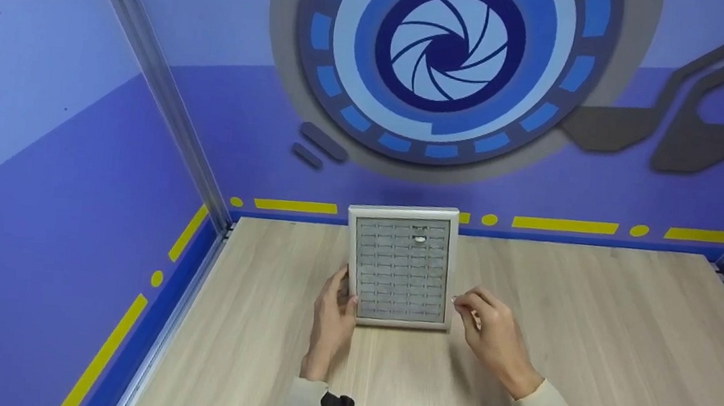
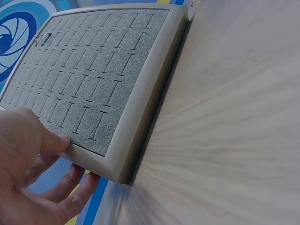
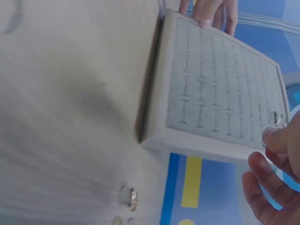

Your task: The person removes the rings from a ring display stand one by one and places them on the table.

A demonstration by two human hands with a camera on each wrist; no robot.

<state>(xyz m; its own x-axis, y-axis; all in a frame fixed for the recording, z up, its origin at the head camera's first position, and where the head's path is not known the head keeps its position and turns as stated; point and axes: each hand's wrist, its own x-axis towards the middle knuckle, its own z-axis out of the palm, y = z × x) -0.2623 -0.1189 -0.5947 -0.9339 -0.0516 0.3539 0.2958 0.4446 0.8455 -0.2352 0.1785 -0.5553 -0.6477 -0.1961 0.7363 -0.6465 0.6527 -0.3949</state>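
A ring display board (image 1: pixel 402 271) with a pale frame and grey slotted padding stands propped up on the table. My left hand (image 1: pixel 333 314) grips its left edge, the thumb (image 2: pixel 58 143) on the front of the frame and the other fingers at the side and behind. Two shiny rings (image 1: pixel 420 239) sit in slots near the board's top right. Beside the lower right edge, my right hand (image 1: pixel 490 327) pinches a small shiny ring (image 1: pixel 454 299) between thumb and fingertips; in the right wrist view most of this ring is hidden by the thumb (image 3: pixel 276 140).
On the wooden table (image 1: pixel 623 338), loose rings (image 3: pixel 129 197) lie to the right of the board, tiny in the head view. Behind the board rises a blue printed wall (image 1: pixel 208 126), with a metal rail (image 1: pixel 165 95) at the left corner.
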